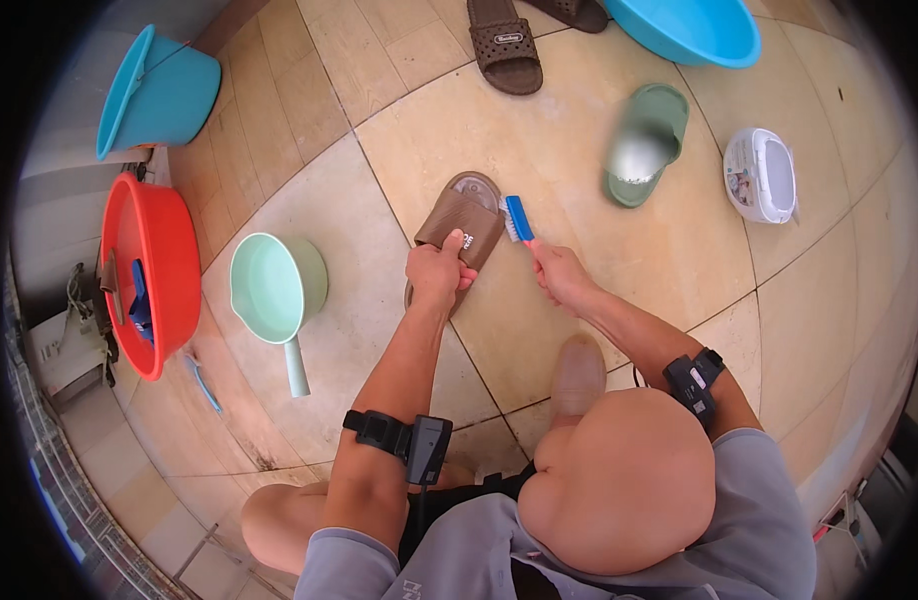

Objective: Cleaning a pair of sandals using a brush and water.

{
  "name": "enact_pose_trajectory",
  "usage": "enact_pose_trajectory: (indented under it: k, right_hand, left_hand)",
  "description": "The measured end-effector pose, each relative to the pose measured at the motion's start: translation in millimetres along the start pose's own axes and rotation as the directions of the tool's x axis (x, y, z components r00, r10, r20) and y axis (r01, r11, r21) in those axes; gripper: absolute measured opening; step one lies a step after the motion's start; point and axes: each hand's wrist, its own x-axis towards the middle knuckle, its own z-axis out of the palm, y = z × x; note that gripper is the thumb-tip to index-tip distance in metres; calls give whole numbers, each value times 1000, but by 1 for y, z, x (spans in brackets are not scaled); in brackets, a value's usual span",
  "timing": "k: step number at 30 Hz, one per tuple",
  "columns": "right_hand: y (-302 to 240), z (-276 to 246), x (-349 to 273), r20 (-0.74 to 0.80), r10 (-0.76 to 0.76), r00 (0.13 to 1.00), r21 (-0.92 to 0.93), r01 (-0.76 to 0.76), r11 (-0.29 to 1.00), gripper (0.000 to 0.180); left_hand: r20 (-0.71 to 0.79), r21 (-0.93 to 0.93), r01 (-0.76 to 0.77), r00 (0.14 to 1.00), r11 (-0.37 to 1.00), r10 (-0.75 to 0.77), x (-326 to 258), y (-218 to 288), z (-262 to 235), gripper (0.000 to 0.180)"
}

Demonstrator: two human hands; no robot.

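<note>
A brown slide slipper (447, 218) lies tilted on the tiles in front of me. My left hand (441, 268) is closed on its strap, the thumb on top and the fingers hooked around its edge. In my right hand (562, 275) is a scrub brush (520, 218) with a blue head, white bristles and a pink handle. Its bristles face the slipper's right edge near one end; I cannot tell whether they touch it. Between my left arm and the red basin (185, 270) stands a mint-green dipper (311, 275), its handle toward me.
Farther off lie a green slipper (671, 108) and dark brown slippers (506, 55). A white tub (747, 180) stands right, a blue basin (669, 40) at the back, a teal bucket (179, 95) back left. Slippers sit in the red basin; a light-blue tool (205, 386) lies near it.
</note>
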Motion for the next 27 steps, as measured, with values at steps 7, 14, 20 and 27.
enact_pose_trajectory:
  k: [7,14,20,27]
  right_hand:
    - [6,20,-15,-12,-56,998,190,57,980,43]
    - [-42,-17,25,-75,-283,956,-211,263,942,48]
    - [-70,-15,25,32,-393,919,-469,361,806,48]
    - [4,-16,4,47,-260,965,-311,261,914,53]
  left_hand:
    - [21,-424,157,986,892,-163,-12,-2,28,31]
    - [418,22,155,896,988,-150,-49,32,12,46]
    - [437,746,-653,626,129,646,-6,67,-44,65]
    - [394,738,-646,649,197,651,10,38,-32,70]
